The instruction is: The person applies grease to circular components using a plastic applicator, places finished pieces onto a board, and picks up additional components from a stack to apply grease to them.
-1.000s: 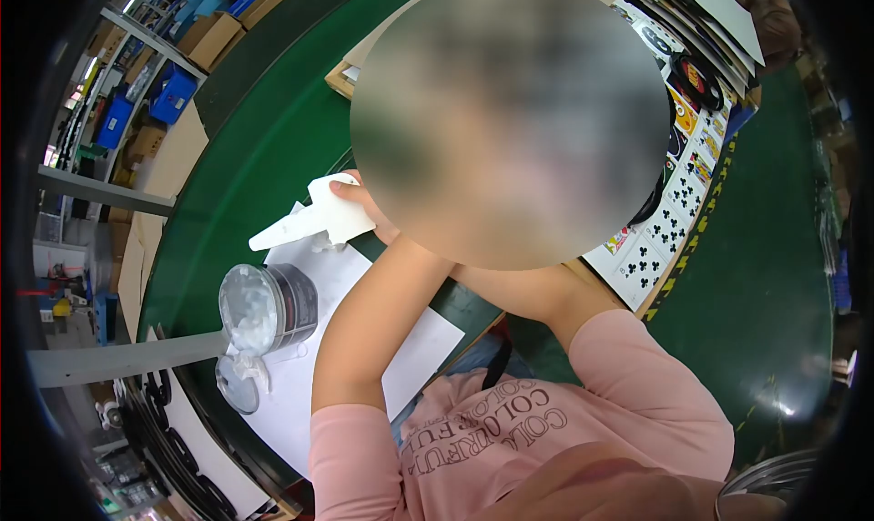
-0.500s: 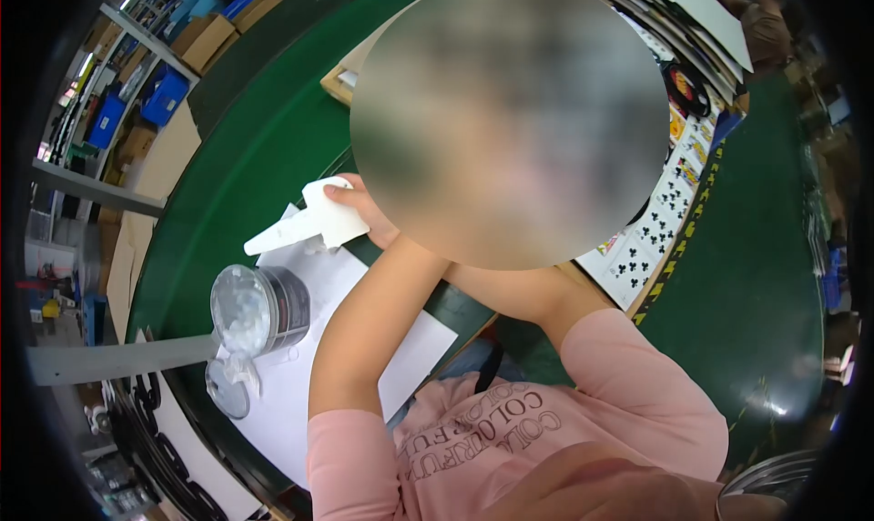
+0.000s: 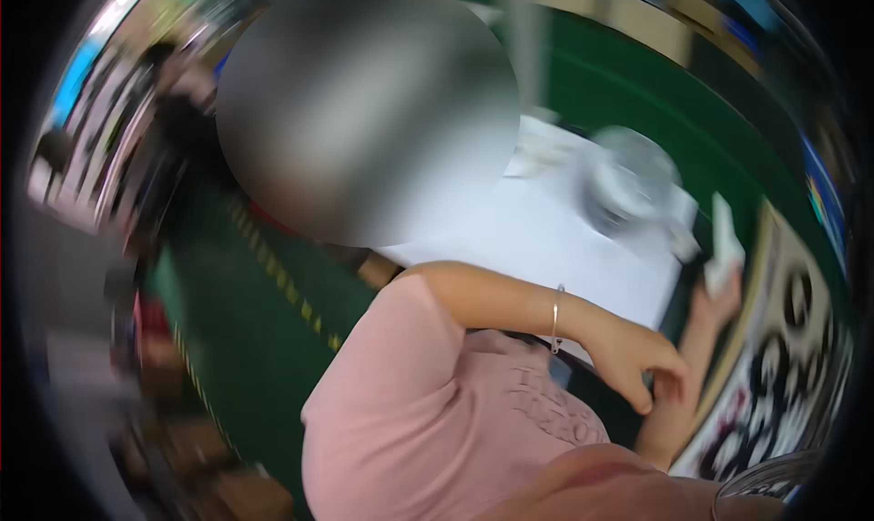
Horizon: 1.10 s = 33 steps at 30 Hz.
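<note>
My right hand (image 3: 722, 295) grips a white tapered, plastic-looking piece (image 3: 725, 239) whose narrow end points up. Motion blur hides its exact kind. My left hand (image 3: 642, 366), with a thin bracelet (image 3: 556, 319) on its wrist, hangs over my right forearm. Its fingers are curled but apart, and nothing shows between them. A clear round jar (image 3: 630, 180) stands on the white paper sheet (image 3: 546, 257), left of the white piece; its contents are smeared. Close to my right forearm lies a framed board (image 3: 769, 375) bearing black round shapes.
A green table surface (image 3: 628, 80) stretches behind the jar, with a grey post (image 3: 528, 43) rising at its far side. Cardboard boxes (image 3: 646, 20) line the back. On the left, a yellow-black marked edge (image 3: 282, 280) crosses green. A grey blurred disc covers the upper left.
The view has swung round, moving the jar and paper to the upper right. My left hand, hidden before, now shows over my right forearm. My right hand still holds the white piece.
</note>
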{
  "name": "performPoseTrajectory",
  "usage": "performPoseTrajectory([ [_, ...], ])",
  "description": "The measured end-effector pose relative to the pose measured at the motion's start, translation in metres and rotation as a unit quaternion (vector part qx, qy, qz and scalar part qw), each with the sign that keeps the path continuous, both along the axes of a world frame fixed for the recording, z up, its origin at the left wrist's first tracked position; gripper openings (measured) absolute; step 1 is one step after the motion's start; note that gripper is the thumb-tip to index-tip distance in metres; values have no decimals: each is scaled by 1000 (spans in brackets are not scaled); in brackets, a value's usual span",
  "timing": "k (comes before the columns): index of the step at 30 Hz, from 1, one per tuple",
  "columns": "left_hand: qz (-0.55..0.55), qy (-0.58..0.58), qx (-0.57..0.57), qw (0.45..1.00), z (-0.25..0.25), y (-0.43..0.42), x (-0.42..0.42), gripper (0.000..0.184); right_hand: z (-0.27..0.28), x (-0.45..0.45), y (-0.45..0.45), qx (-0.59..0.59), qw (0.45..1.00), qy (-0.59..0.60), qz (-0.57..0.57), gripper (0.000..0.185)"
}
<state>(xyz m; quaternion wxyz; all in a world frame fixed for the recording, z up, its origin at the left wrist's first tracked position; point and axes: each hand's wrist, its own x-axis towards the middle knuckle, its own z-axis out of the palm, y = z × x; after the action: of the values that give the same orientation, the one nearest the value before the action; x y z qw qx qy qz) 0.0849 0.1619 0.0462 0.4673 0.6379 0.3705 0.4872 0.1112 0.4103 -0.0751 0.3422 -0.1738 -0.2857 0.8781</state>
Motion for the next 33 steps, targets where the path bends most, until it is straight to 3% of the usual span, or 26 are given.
performPoseTrajectory([
  [2, 72, 17, -15, 997, 7, -52, -27, 39, -37, 6, 43, 90, 995, -49, -10, 28],
  [3, 131, 76, 5, 988, 13, -78, -43, 39, -49, 10, 60, 40, 999, -10, 32, 31],
  [4, 177, 137, 27, 974, 21, -100, -60, 39, -48, 10, 59, 38, 998, -43, -30, 32],
  [6, 286, 161, 33, 944, 42, -144, -91, 38, -64, 13, 82, 73, 994, 48, 60, 29],
  [7, 336, 204, 0, 919, 57, -174, -102, 37, -65, 22, 87, 65, 994, 67, 50, 28],
  [9, 538, 340, -5, 772, 56, -222, -146, 33, -45, 19, 65, 76, 995, -27, -67, 27],
  [10, 638, 361, -98, 673, 67, -243, -160, 30, -38, 21, 62, 46, 997, -9, -65, 27],
  [11, 680, 490, -116, 533, 56, -275, -193, 28, -23, 15, 43, 70, 989, -48, -122, 27],
  [12, 715, 516, -175, 438, 54, -302, -214, 27, -20, 12, 38, 88, 986, -60, -130, 27],
  [15, 687, 558, -326, 333, 40, -377, -280, 26, -15, 8, 30, 59, 984, -88, -141, 35],
  [19, 682, 555, -348, 325, 29, -425, -331, 24, -14, 5, 28, 97, 973, -107, -178, 36],
  [25, 564, 605, -440, 349, 19, -437, -367, 28, -21, 10, 44, 102, 970, -120, -184, 36],
  [26, 561, 638, -427, 311, 16, -437, -368, 25, -21, 10, 44, 99, 969, -128, -186, 36],
  [27, 560, 636, -427, 315, 11, -436, -367, 25, -22, 11, 44, 101, 968, -132, -188, 36],
  [30, 493, 780, -340, 180, 2, -439, -364, 20, -25, 11, 44, 102, 973, -110, -173, 29],
  [33, 500, 763, -354, 208, 7, -440, -362, 20, -21, 11, 42, 122, 975, -102, -157, 30],
])
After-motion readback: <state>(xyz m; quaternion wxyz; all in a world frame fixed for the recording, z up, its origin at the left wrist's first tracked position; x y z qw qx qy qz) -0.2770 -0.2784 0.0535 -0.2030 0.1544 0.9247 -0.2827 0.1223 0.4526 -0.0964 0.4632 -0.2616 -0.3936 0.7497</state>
